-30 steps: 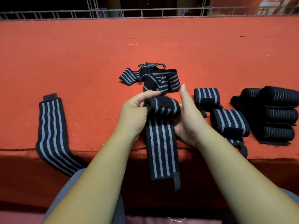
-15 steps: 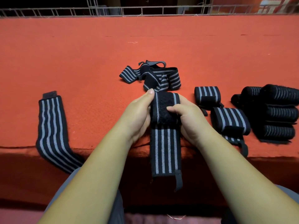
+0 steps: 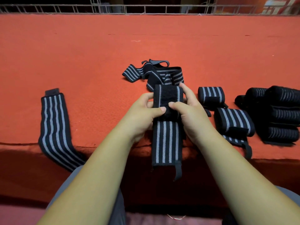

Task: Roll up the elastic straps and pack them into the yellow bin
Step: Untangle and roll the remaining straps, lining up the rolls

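A black elastic strap with grey stripes (image 3: 166,142) is half rolled at the front edge of the red surface. My left hand (image 3: 142,114) and my right hand (image 3: 186,111) both grip its rolled upper part, thumbs pressed on top. Its loose tail hangs down over the edge, ending in a thin loop. Two rolled straps (image 3: 211,95) (image 3: 233,121) lie just right of my hands. A stack of several rolled straps (image 3: 279,111) sits at the far right. A tangled unrolled strap (image 3: 155,73) lies behind my hands. The yellow bin is out of view.
Another flat strap (image 3: 53,127) lies at the left and droops over the front edge of the red carpeted surface (image 3: 81,54). A white wire fence (image 3: 146,9) runs along the far side. My knees are below the edge.
Both hands have turned the roll further, taking up more strap, so the hanging tail is shorter. The right hand went from open beside the roll to gripping it.
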Tool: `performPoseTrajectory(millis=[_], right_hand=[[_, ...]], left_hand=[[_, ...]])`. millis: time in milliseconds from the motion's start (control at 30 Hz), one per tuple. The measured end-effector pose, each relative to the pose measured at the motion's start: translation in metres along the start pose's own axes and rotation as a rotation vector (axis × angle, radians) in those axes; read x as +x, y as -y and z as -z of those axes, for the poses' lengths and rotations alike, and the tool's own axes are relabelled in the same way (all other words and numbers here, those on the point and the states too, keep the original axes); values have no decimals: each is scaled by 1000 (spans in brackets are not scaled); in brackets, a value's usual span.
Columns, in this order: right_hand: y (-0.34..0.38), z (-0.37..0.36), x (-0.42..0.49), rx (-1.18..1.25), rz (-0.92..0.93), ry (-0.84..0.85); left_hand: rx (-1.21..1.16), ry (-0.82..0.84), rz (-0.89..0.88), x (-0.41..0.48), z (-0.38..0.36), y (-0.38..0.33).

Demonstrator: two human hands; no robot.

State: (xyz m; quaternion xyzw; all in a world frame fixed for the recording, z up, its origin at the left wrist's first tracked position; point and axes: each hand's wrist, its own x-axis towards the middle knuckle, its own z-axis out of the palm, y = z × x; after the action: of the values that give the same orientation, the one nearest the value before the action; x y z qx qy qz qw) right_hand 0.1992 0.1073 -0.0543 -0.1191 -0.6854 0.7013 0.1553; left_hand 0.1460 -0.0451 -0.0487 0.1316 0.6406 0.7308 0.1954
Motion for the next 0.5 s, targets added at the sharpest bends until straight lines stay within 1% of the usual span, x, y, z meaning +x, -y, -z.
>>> performPoseTrajectory(millis=[167,233,300,367,500], right_hand=[[5,-1,-5,-158,-153,8],[5,5,-4,-189,-172,22],[5,12,-4,-230,-174,32],[6,16,-4,-144,-217,29],[13,18,-6,109,-287,25]], left_hand=[[-148,-210,-8,6,-2,5],[-182,-252,-20,10,-3,8],[-214,-257,-24,12,-6,9],[-239,-245,-30,14,-7,12],[-192,-208,-67,20,-15,15]])
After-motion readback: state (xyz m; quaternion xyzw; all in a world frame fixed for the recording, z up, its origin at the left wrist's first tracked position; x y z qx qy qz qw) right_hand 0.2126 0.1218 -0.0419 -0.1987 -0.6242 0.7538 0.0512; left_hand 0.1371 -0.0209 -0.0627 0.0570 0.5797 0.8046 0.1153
